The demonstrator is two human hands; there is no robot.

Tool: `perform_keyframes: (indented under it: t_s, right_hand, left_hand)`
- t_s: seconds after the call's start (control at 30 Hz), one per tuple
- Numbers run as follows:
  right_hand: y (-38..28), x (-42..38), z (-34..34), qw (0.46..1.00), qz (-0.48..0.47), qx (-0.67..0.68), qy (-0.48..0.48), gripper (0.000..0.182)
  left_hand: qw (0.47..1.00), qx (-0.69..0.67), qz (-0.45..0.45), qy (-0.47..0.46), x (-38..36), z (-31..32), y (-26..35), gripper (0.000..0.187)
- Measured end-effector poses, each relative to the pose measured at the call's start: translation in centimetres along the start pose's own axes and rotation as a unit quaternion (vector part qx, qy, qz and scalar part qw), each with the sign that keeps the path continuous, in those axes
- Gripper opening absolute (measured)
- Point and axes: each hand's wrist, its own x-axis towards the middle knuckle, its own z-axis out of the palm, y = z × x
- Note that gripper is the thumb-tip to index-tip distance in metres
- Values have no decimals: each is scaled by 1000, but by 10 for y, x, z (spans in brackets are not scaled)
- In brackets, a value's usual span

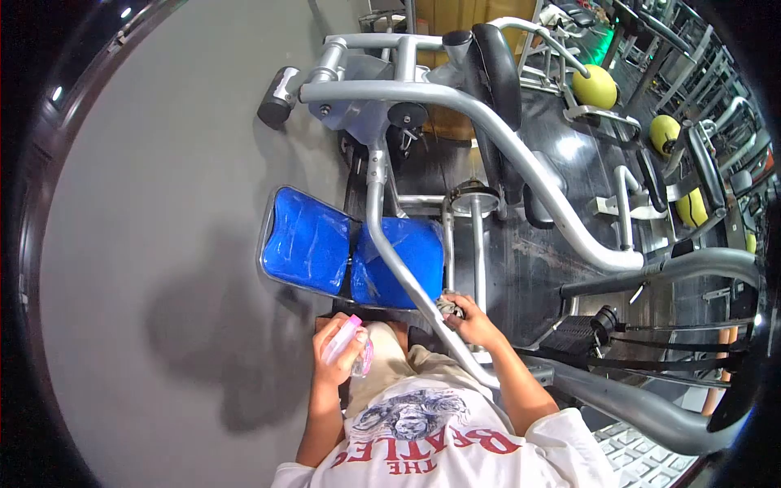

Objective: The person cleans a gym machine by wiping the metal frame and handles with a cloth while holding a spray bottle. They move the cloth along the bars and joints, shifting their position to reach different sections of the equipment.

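My left hand (328, 346), in front of my lap, is wrapped round a small clear spray bottle (364, 359) with a pink top. My right hand (473, 324) is closed on a crumpled greyish cloth (449, 307), which lies against a curved silver machine tube (419, 299). Some of the cloth is hidden by my fingers. Just beyond my hands stands a blue padded chair (309, 240), its seat partly behind the tube. Pale smudges show on its covering.
A grey wall (146, 203) runs along the left. The gym machine's thick silver arm (521, 154) arches over the dark floor (521, 276). Black pads (498, 77) are fixed to the frame. Further right are more machines and yellow-green round weights (594, 87).
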Motion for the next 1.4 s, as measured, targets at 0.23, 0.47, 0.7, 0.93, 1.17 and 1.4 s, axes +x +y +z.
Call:
perform_keyframes:
  t_s: [0.23,0.47,0.7,0.93,1.17,1.4]
  right_hand:
    - [-37,-8,-28,997,-58,30,38,44]
    - [-60,-50,-49,997,-70,-13,14,46]
    - [-75,-125,-66,992,-100,-63,-42,43]
    - [-59,-191,-69,981,-152,-104,-63,46]
    - [-63,-272,-61,962,-196,-135,-132,46]
    - [-78,-337,-64,946,-232,-186,-126,46]
  left_hand:
    - [999,2,-29,-34,6,13,0,12]
    - [994,17,50,-95,11,34,-11,17]
    - [992,-16,60,-107,-42,82,2,10]
    - [993,2,47,-110,-133,97,-11,15]
    - [996,-1,48,-70,-222,109,-21,16]
    - [990,-96,26,-102,-289,133,0,20]
